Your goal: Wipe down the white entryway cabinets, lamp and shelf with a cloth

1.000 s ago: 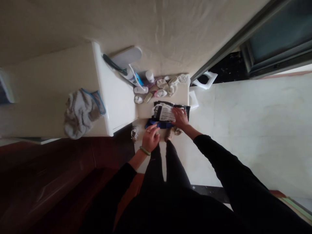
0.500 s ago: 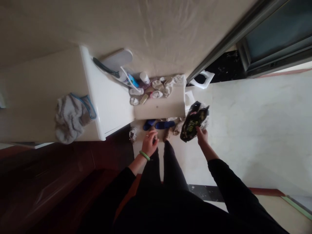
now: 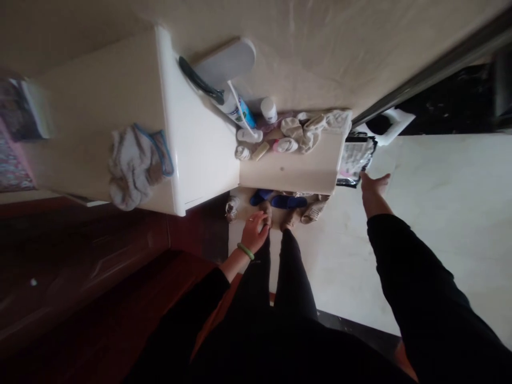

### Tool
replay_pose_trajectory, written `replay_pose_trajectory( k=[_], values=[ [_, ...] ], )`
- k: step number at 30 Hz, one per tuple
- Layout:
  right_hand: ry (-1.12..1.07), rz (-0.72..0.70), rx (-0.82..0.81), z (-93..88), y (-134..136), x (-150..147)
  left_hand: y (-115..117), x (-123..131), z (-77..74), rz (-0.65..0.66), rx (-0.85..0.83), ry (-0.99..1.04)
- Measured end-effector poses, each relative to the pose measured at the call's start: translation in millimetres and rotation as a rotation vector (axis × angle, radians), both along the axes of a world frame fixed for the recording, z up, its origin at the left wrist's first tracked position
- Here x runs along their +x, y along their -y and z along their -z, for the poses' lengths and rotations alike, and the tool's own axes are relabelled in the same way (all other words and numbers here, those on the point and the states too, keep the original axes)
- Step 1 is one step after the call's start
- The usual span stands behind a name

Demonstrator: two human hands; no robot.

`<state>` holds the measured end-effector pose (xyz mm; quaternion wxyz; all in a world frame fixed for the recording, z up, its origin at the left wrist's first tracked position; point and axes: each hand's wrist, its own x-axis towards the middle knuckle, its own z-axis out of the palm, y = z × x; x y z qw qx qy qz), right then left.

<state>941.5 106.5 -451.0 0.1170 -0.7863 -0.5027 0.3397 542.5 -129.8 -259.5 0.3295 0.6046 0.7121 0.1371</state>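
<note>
My right hand (image 3: 375, 185) is stretched out at the right, with thumb and fingers spread apart. Its fingertips are at the lower corner of a black and clear plastic bag (image 3: 355, 159), touching it or just off it; I cannot tell which. The bag lies beside the end of the low white cabinet (image 3: 288, 178), close to a white ring-shaped object (image 3: 396, 127). My left hand (image 3: 255, 233), with a green bangle (image 3: 245, 250) on the wrist, hangs over my legs. Its fingers are loosely bent and hold nothing.
On the low cabinet are a white bottle (image 3: 269, 110), a blue-and-white bottle (image 3: 244, 113) and crumpled cloths (image 3: 306, 133). A grey-white cloth (image 3: 136, 168) hangs on the taller white cabinet (image 3: 204, 138). Blue slippers (image 3: 288, 202) and other shoes (image 3: 314, 211) are by my feet.
My right hand has carried the bag forward to the cabinet's end, and its fingers have opened from their grip. The view has shifted left. My left hand stays loosely bent.
</note>
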Motion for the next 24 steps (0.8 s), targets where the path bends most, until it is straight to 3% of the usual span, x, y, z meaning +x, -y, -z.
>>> replay_pose_trajectory(
  k=[2, 3, 7, 9, 13, 16, 19, 24],
  values=[
    [0.076, 0.101, -0.058, -7.6, -11, -28, 3, 1, 2.8, -0.027, -0.01, -0.008],
    [0.082, 0.08, -0.053, -13.8, -15, -45, 4, 2, 4.0, -0.041, -0.009, -0.007],
    [0.015, -0.411, 0.152, -40.2, -38, -132, 11, 10, 8.6, -0.071, 0.009, 0.02],
    [0.021, -0.587, 0.234, -47.1, -51, -177, 15, 16, 10.5, -0.082, 0.02, 0.028],
    [0.068, -0.639, 0.316, -41.3, -69, -230, 23, 22, 11.0, -0.113, 0.022, 0.013],
    [0.04, -0.513, 0.38, -26.1, -77, -223, 29, 18, 10.7, -0.139, 0.041, 0.013],
    [0.047, -0.349, 0.366, -11.8, -96, -191, 31, 7, 14.3, -0.165, 0.063, 0.018],
    [0.122, -0.407, 0.103, -3.9, -137, -154, 20, -4, 27.8, -0.189, 0.068, 0.033]
  ],
)
